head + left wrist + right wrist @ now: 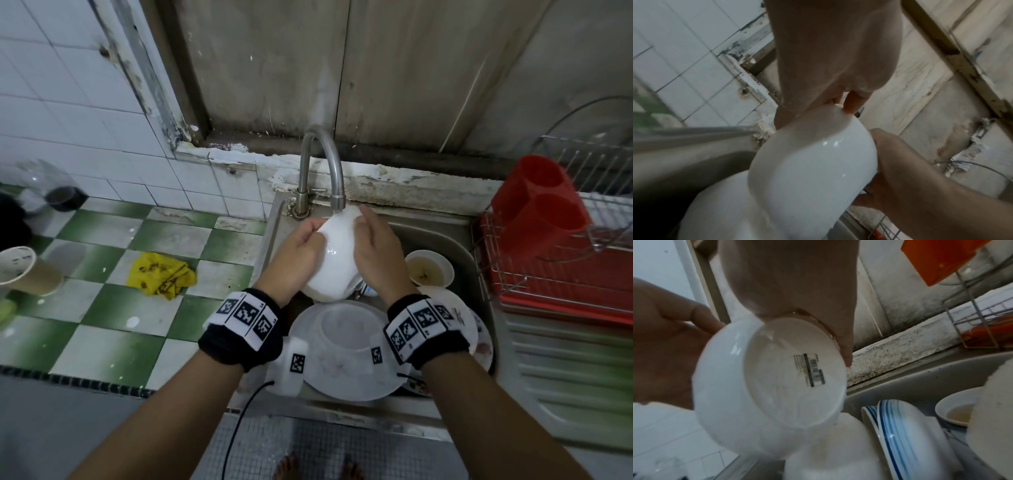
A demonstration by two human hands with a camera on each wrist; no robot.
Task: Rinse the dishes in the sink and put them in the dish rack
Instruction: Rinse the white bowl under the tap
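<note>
1. Both hands are up over the sink point(445, 236), and a white bowl point(337, 253) sits between them, right under the spout of the faucet point(322, 164)
2. The left hand point(298, 257) cups the bowl's left side, fingers curled onto its rim at the far end
3. The right hand point(376, 253) lies against the bowl's right side; the right wrist view shows its fingers wrapped round the foot ring, with a barcode sticker point(808, 369) on the wet base
4. The bowl is tilted, base turned toward the right hand
5. Below, in the sink: a large white plate point(346, 377) carrying an upturned clear bowl point(349, 329), a small bowl of brownish liquid point(430, 269), and blue-striped plates point(906, 434) leaning on edge
6. To the right stands the wire dish rack point(582, 274) with a red cutlery holder point(537, 202)
7. On the green-and-white tiled counter to the left lie a yellow cloth point(161, 274) and a paper cup point(24, 270)
</note>
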